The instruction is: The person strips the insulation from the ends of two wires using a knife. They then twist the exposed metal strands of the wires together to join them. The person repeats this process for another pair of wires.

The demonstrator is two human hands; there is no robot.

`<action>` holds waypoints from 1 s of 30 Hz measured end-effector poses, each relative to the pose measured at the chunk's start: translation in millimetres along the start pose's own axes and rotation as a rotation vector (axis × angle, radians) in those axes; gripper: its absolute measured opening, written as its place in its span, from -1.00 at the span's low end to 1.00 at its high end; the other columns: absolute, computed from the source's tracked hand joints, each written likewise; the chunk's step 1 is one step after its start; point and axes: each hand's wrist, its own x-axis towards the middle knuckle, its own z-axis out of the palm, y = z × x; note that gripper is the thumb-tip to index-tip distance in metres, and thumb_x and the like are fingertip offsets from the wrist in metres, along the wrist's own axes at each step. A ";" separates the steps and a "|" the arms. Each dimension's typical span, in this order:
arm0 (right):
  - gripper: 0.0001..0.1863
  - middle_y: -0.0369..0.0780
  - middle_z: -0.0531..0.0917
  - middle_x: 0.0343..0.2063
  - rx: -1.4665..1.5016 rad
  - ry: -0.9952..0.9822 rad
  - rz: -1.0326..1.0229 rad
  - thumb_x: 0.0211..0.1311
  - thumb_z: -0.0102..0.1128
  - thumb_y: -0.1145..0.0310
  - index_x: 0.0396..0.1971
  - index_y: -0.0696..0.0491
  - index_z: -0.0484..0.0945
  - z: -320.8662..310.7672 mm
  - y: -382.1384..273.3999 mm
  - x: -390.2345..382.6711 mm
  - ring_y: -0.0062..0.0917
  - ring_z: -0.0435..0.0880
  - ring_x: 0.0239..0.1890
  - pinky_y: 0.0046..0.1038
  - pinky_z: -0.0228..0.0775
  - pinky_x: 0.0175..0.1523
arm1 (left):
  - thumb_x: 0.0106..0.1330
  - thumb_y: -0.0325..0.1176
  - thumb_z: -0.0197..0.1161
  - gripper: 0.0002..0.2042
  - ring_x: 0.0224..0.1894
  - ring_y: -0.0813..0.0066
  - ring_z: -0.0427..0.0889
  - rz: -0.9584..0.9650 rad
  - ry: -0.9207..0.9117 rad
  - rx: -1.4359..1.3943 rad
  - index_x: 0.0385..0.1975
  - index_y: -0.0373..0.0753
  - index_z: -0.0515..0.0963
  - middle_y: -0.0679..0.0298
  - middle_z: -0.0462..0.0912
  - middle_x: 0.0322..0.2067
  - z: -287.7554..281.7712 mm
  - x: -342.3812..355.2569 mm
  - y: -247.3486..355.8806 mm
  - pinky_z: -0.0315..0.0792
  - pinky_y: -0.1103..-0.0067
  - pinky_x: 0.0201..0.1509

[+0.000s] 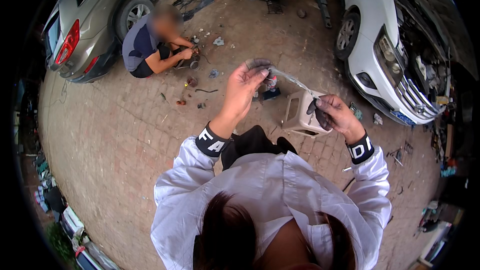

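Note:
A thin, translucent twisted strip (295, 81), which looks like plastic film, stretches between my two raised hands. My left hand (245, 87) pinches its upper left end between thumb and fingers. At the lower right end, my right hand (334, 113) has its fingers closed on the strip. Dark grime covers the fingertips of both hands. Below the strip stands a beige plastic stool (295, 117), partly covered by my right hand. Just beyond my left fingers is a small container with red and white on it (271, 84), partly hidden.
A person (145, 45) squats at the left, handling a part beside a grey-beige car (100, 20). At the right stands a white car (372, 45) with its front opened up. Loose car parts (192, 2) and small debris lie on the brick paving (115, 135).

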 end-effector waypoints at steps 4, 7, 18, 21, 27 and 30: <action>-0.65 -0.32 0.50 -0.76 -0.050 0.053 -0.003 0.39 -0.01 0.22 -0.31 0.25 0.56 7.7 -1.7 0.6 -0.72 0.42 -0.78 -0.70 0.25 -0.69 | 0.29 -0.54 0.17 -0.82 -0.20 0.51 0.61 -0.063 0.070 -0.057 -0.13 -0.36 0.51 0.22 0.63 -0.22 -5.7 1.7 -5.2 0.49 0.60 -0.16; -0.63 -0.34 0.46 -0.79 -0.077 0.097 -0.015 0.37 0.02 0.21 -0.33 0.27 0.54 12.0 -1.8 1.3 -0.72 0.38 -0.81 -0.71 0.17 -0.69 | 0.29 -0.53 0.18 -0.83 -0.22 0.52 0.62 -0.087 0.047 -0.083 -0.15 -0.36 0.53 0.24 0.63 -0.24 -11.6 1.8 -6.1 0.50 0.61 -0.20; -0.63 -0.29 0.52 -0.74 -0.301 0.029 -0.041 0.42 -0.07 0.21 -0.26 0.25 0.56 11.7 -0.3 -2.0 -0.67 0.47 -0.72 -0.65 0.28 -0.58 | 0.39 -0.42 0.04 -0.76 -0.10 0.49 0.60 -0.097 -0.045 -0.082 -0.03 -0.36 0.47 0.13 0.61 -0.08 -2.4 -10.6 11.2 0.47 0.60 -0.10; -0.62 -0.28 0.52 -0.74 -0.309 0.034 -0.039 0.42 -0.08 0.21 -0.26 0.25 0.56 15.8 0.8 -1.2 -0.67 0.48 -0.71 -0.64 0.29 -0.57 | 0.37 -0.43 0.03 -0.74 -0.09 0.48 0.60 -0.127 -0.055 -0.098 0.00 -0.36 0.45 0.13 0.60 -0.07 -2.1 -14.1 14.6 0.47 0.59 -0.09; -0.64 -0.26 0.51 -0.73 -0.251 0.042 -0.026 0.38 0.00 0.23 -0.38 0.28 0.51 23.1 0.7 -0.7 -0.64 0.46 -0.74 -0.63 0.27 -0.62 | 0.31 -0.50 0.03 -0.71 -0.09 0.47 0.60 -0.119 -0.088 -0.157 0.01 -0.38 0.44 0.14 0.60 -0.08 -6.1 -18.0 14.1 0.47 0.57 -0.08; -0.65 -0.26 0.51 -0.73 -0.239 0.059 -0.032 0.38 0.00 0.22 -0.39 0.26 0.51 25.1 1.2 -2.0 -0.64 0.45 -0.75 -0.63 0.26 -0.62 | 0.29 -0.54 0.05 -0.71 -0.11 0.46 0.60 -0.090 -0.095 -0.171 0.01 -0.38 0.44 0.17 0.61 -0.13 -9.3 -20.4 11.9 0.48 0.56 -0.08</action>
